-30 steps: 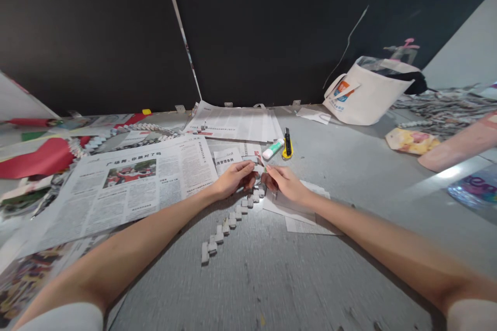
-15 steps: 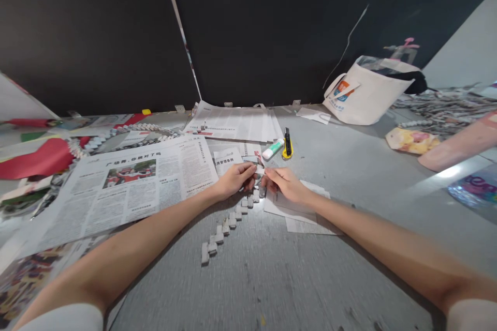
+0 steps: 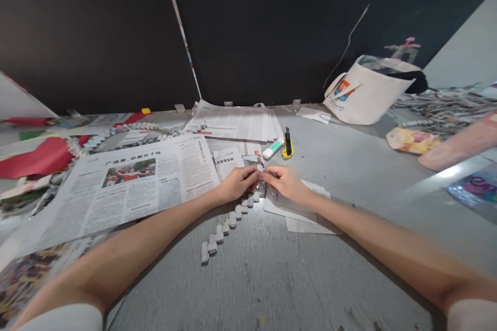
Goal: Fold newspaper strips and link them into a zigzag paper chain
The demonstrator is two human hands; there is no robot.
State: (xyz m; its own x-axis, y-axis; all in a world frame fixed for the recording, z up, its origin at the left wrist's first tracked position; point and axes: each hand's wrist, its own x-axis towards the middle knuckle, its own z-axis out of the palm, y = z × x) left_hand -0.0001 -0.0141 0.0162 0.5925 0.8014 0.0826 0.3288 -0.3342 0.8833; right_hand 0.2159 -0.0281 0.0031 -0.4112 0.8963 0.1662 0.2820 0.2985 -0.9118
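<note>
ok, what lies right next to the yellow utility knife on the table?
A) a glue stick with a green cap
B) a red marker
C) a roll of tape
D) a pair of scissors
A: a white glue stick with a green cap lies just left of the yellow utility knife, beyond both hands, which pinch the upper end of the folded paper chain.

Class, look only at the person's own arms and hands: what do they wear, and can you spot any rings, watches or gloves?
Both forearms are bare. A white short sleeve edge shows at each upper arm, at the bottom corners. The left hand and right hand wear no gloves; no watch, bracelet or ring is visible.
</note>
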